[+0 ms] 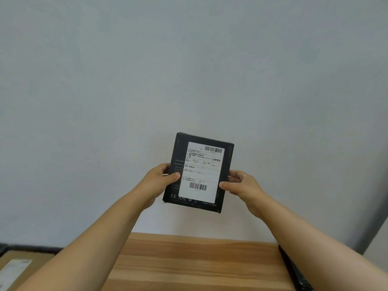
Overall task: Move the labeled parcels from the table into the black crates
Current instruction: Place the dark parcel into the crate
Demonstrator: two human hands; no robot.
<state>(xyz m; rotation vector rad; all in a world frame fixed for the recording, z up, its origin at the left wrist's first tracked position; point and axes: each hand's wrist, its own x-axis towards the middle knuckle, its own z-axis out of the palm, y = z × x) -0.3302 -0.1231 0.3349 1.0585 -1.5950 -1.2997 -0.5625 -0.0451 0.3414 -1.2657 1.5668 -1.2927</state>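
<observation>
Holding the black labeled parcel [198,173] up at centre frame, against the pale wall [189,59] and well above the wooden worktop [199,263], I have both hands on it. My left hand [159,179] has its grip closed on the left edge, thumb lying on the front face beside the white shipping label [200,172]; my right hand [241,184] pinches the right edge the same way, fingers wrapped behind. I judge the box stiff and fairly light, a flat carton with smooth printed faces that could slide under a loose thumb, so the side edges near the middle are the sound place to hold. At lower left of the frame sits what may be a black crate [12,247] with another labeled parcel inside, though it is blurred.
</observation>
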